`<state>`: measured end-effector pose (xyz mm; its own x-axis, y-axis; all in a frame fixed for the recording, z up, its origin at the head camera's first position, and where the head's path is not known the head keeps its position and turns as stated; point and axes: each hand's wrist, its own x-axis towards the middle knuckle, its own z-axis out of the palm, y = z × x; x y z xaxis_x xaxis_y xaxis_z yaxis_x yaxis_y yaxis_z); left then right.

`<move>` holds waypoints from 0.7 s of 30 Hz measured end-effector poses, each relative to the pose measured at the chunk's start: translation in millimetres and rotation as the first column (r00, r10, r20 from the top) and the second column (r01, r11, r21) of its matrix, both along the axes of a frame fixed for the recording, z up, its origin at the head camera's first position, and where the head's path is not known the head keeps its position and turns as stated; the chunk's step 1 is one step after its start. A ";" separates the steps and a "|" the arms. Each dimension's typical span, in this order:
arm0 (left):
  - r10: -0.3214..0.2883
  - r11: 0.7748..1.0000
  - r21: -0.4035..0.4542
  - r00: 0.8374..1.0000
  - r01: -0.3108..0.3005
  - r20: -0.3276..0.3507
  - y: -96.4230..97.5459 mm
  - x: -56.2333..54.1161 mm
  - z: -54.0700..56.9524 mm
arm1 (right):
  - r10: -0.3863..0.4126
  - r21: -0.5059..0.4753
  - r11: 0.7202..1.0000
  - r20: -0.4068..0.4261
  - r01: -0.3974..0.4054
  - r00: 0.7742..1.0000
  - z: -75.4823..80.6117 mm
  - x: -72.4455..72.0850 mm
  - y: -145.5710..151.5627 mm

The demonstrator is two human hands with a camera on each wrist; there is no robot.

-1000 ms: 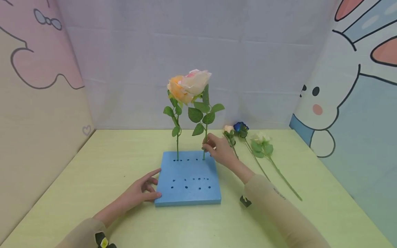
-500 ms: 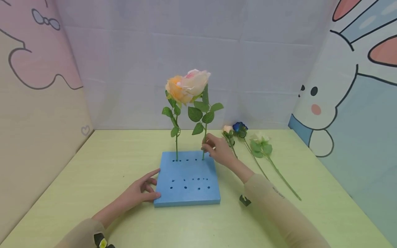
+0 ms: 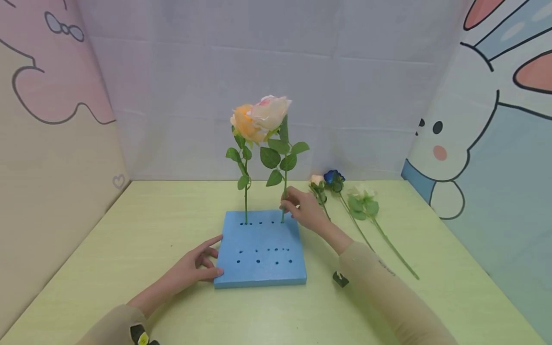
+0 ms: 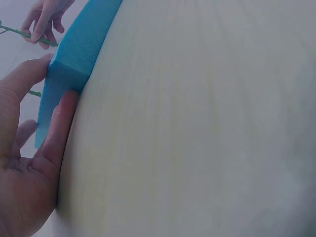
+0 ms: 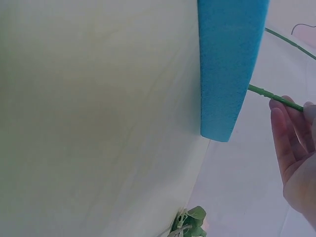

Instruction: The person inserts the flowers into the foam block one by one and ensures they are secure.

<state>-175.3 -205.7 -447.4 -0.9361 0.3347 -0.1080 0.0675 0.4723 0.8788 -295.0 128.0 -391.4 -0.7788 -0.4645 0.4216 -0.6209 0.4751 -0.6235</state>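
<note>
A blue foam board [image 3: 263,239] with rows of small holes lies on the table. Upright near its back edge stand two artificial roses: an orange one [image 3: 244,125] toward the left and a pale pink one [image 3: 271,113] on the right, their blooms overlapping. My right hand [image 3: 304,207] pinches the pink rose's green stem [image 5: 266,93] a little above the board, where the stem's lower end meets the foam. At the board's left side, my left hand [image 3: 191,265] rests its fingertips and thumb against the edge; the left wrist view shows the fingers touching the board's side [image 4: 79,64].
Right of the board lie a peach rose [image 3: 316,179], a blue rose [image 3: 334,178] and a white rose [image 3: 363,194], stems pointing toward the front right. A small dark piece [image 3: 340,279] is beside the right sleeve. Printed cloth walls enclose the table [image 3: 172,215].
The pink rose's bloom and leaves have shifted very slightly left, with the right hand still on its stem. The left hand stays at the board's edge.
</note>
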 end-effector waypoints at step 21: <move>0.007 1.000 0.006 1.000 -0.007 0.001 2.1 0.3 3.2 | -0.092 0.030 0.995 -0.009 0.092 0.996 -1.4 0.5 -4.7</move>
